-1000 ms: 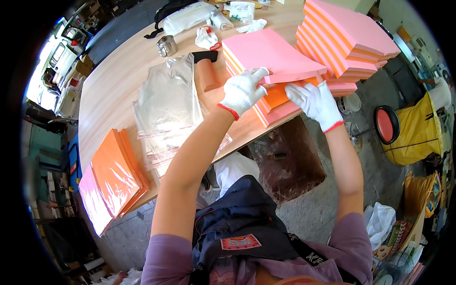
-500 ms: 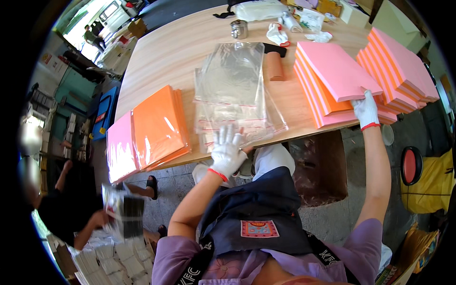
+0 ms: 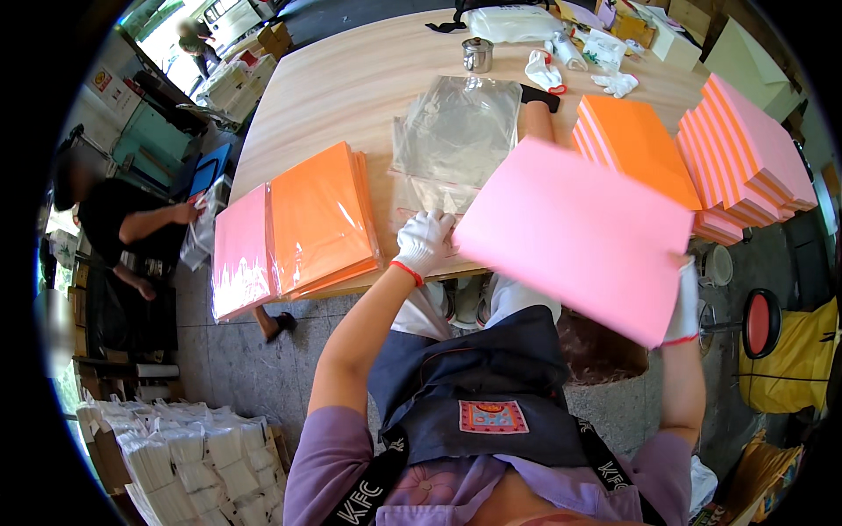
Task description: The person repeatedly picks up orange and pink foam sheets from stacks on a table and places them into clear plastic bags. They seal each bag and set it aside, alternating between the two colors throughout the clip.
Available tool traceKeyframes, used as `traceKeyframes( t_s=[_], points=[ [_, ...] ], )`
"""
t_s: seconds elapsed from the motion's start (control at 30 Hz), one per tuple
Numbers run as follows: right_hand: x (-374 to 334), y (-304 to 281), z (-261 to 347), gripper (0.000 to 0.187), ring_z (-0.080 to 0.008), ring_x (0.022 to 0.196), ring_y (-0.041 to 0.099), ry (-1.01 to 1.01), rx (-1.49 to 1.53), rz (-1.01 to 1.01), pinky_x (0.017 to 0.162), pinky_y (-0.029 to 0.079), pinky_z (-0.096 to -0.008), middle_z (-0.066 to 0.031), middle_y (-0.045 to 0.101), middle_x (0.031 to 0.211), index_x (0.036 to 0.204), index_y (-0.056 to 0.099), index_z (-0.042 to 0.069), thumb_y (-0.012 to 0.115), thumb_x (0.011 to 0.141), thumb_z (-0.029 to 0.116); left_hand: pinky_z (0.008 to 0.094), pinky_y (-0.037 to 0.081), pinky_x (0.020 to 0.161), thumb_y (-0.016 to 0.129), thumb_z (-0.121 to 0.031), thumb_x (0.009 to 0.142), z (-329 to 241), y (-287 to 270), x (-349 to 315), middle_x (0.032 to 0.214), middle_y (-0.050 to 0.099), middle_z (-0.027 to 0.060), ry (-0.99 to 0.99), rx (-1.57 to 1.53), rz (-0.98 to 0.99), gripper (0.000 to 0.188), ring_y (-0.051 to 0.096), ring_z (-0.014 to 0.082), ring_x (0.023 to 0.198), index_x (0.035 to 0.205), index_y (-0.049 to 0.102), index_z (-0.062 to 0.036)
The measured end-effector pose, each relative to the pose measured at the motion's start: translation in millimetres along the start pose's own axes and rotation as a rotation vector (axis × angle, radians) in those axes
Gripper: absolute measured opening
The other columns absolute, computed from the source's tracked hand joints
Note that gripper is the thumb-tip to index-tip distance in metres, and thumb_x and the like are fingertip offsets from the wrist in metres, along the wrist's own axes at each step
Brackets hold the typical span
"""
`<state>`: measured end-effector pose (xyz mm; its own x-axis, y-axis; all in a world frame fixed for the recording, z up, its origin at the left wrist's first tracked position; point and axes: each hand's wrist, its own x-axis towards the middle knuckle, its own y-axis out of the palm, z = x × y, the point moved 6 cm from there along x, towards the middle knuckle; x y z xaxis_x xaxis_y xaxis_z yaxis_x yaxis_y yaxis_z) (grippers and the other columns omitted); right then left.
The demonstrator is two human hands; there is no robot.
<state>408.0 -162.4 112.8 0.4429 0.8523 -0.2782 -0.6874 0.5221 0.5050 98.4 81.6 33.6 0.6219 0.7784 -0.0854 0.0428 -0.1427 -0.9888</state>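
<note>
My right hand (image 3: 685, 302), in a white glove with a red cuff, grips the right edge of a pink ream of paper (image 3: 574, 237). The ream is tilted and slightly blurred above the table's front edge, its left corner close to my left hand. My left hand (image 3: 424, 241), gloved alike, has its fingers curled on the open end of a clear plastic bag (image 3: 456, 131) in a flat pile. Packed pink paper (image 3: 243, 254) and packed orange paper (image 3: 320, 223) lie in clear bags to the left. Orange paper (image 3: 636, 145) tops the nearer stack on the right.
A taller pink and orange stack (image 3: 754, 149) stands at the table's right edge. Behind the bags are a brown block (image 3: 538, 121), a metal cup (image 3: 477, 55) and spare gloves (image 3: 545, 72). Another person (image 3: 132, 219) stands at left near wrapped bundles (image 3: 206, 456). A stool (image 3: 759, 324) is at right.
My right hand has lifted the pink ream off the stack and brought it left toward the bags, uncovering orange paper. My left hand's spread fingers have curled at the bag's end.
</note>
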Motion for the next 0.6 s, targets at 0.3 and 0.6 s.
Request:
traceKeyframes(
  t_s=[0.3, 0.6],
  points=[
    [-22, 50, -57, 0.044, -0.0213, 0.081, 0.064, 0.127, 0.140, 0.193, 0.068, 0.055, -0.0320, -0.0118, 0.064, 0.099, 0.115, 0.052, -0.002, 0.058, 0.081, 0.025, 0.0409, 0.050, 0.082, 0.059, -0.011, 0.073, 15, 15, -11, 0.111, 0.057, 0.0052, 0.182, -0.163, -0.234, 0.026, 0.056, 0.0286, 0.102, 0.098, 0.059, -0.0143],
    [-18, 99, 4, 0.043, -0.0215, 0.088, 0.063, -0.139, 0.250, 0.296, 0.078, 0.052, -0.0342, -0.0110, 0.062, 0.103, 0.115, 0.052, -0.003, 0.054, 0.084, 0.025, 0.0430, 0.049, 0.074, 0.056, -0.013, 0.075, 14, 16, -20, 0.098, 0.056, 0.0073, 0.068, -0.193, -0.300, 0.011, 0.056, 0.0298, 0.095, 0.086, 0.059, -0.0140]
  ],
)
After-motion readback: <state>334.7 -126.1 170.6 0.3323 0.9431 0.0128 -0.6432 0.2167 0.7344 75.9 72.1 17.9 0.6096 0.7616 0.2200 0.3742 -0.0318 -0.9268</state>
